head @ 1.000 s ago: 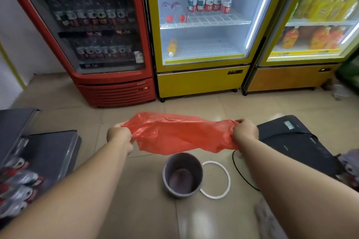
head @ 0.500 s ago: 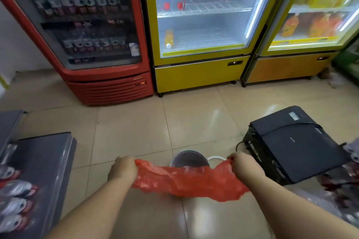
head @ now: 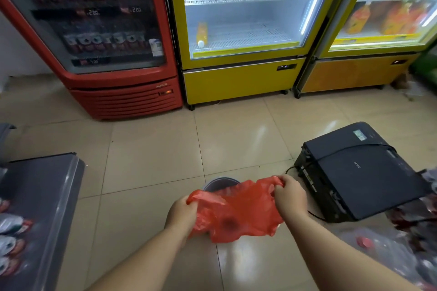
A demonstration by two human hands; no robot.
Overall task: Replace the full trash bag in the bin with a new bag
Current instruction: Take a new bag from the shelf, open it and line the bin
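Your left hand (head: 181, 216) and right hand (head: 289, 197) each grip one edge of the thin red plastic bag (head: 233, 210), stretched over the round grey bin (head: 221, 183) on the tiled floor (head: 153, 160).

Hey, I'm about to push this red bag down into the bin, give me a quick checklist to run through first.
1. The left hand grips one edge of the red bag: ok.
2. The right hand grips the opposite edge: ok.
3. Bag positioned over the bin: ok, only its far rim shows.
4. Bag mouth spread open: cannot tell, the plastic is bunched.
5. Bin interior empty: cannot tell, the bag hides it.
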